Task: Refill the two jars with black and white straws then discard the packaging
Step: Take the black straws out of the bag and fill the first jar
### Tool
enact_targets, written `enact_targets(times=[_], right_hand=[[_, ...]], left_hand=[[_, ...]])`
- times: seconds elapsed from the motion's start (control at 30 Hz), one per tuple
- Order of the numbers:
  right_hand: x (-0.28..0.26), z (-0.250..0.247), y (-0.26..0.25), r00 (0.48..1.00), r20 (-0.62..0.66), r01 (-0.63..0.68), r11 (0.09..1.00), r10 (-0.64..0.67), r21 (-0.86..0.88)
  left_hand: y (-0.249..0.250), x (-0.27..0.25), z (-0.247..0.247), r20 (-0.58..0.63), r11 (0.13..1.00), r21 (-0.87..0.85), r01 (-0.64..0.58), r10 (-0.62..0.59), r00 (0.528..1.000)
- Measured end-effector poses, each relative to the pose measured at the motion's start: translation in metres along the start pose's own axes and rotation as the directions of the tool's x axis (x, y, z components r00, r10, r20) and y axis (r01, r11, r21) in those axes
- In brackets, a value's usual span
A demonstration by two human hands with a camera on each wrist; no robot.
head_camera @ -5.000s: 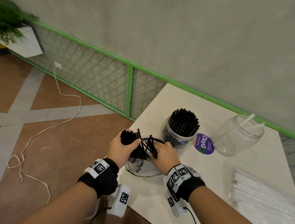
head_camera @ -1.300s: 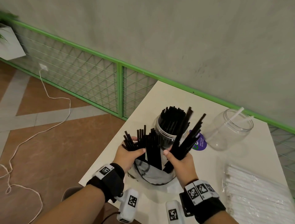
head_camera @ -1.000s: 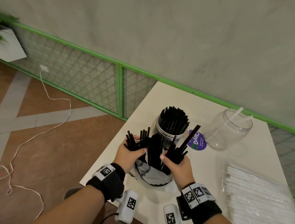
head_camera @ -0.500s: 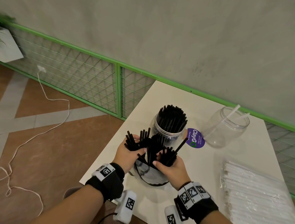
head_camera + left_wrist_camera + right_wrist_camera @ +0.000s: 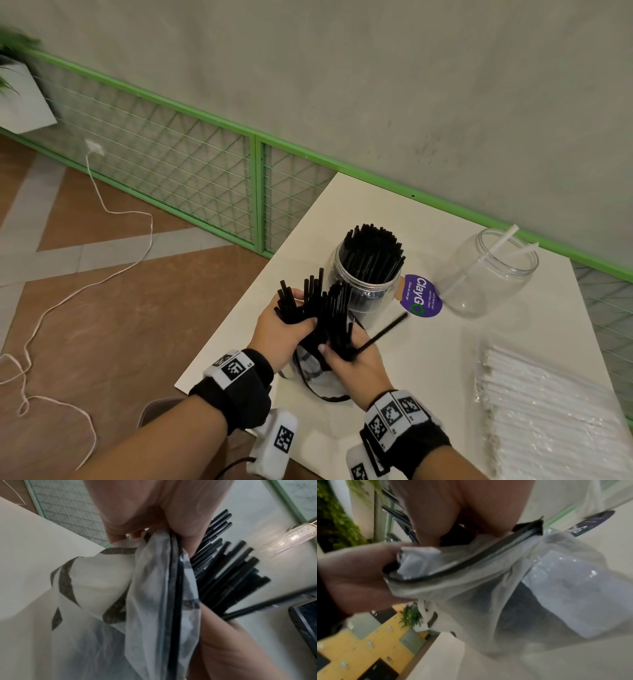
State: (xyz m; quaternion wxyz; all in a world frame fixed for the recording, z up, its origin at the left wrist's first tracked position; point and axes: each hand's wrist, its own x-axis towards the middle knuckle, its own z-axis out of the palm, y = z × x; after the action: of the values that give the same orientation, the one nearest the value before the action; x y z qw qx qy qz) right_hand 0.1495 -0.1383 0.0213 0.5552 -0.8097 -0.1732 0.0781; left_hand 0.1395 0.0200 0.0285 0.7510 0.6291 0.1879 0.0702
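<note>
A clear jar [image 5: 368, 274] packed with black straws stands mid-table. To its right a second clear jar [image 5: 489, 274] holds two white straws. Near the table's front-left edge both hands hold a clear plastic bag [image 5: 317, 371] with loose black straws [image 5: 322, 308] sticking up from it. My left hand [image 5: 284, 329] grips a bunch of the black straws and the bag [image 5: 154, 588] at its mouth. My right hand [image 5: 352, 359] grips another bunch of straws, one straw [image 5: 380, 337] slanting out to the right. The bag [image 5: 505, 588] fills the right wrist view.
A sealed pack of white straws [image 5: 548, 407] lies at the table's right. A purple round sticker [image 5: 419, 298] sits between the jars. A green mesh fence [image 5: 205, 178] runs behind the table [image 5: 428, 359]; a white cable [image 5: 102, 274] trails on the floor at left.
My right hand has lowered its bunch of black straws back down toward the bag, beside the left hand. The left hand keeps its hold in place.
</note>
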Motion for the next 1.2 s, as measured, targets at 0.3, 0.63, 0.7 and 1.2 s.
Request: enact_targets(times=[0.3, 0.63, 0.7, 1.2], right_hand=[[0.002, -0.035, -0.017, 0.996, -0.091, 0.027, 0.988, -0.013, 0.153], [0.009, -0.028, -0.025, 0.981, -0.192, 0.022, 0.993, 0.001, 0.12], [0.011, -0.022, -0.029, 0.966, -0.26, 0.038, 0.991, -0.003, 0.129], [0.002, -0.011, -0.014, 0.955, -0.287, -0.028, 0.987, 0.074, 0.16]], left_hand=[[-0.004, 0.001, -0.009, -0.032, 0.999, 0.027, -0.023, 0.024, 0.999], [-0.004, -0.002, -0.004, -0.008, 0.998, 0.011, -0.057, 0.057, 0.998], [-0.005, -0.003, -0.004, -0.007, 0.999, 0.006, -0.051, 0.051, 0.999], [-0.003, -0.004, -0.004, 0.009, 0.999, 0.024, -0.046, 0.046, 0.999]])
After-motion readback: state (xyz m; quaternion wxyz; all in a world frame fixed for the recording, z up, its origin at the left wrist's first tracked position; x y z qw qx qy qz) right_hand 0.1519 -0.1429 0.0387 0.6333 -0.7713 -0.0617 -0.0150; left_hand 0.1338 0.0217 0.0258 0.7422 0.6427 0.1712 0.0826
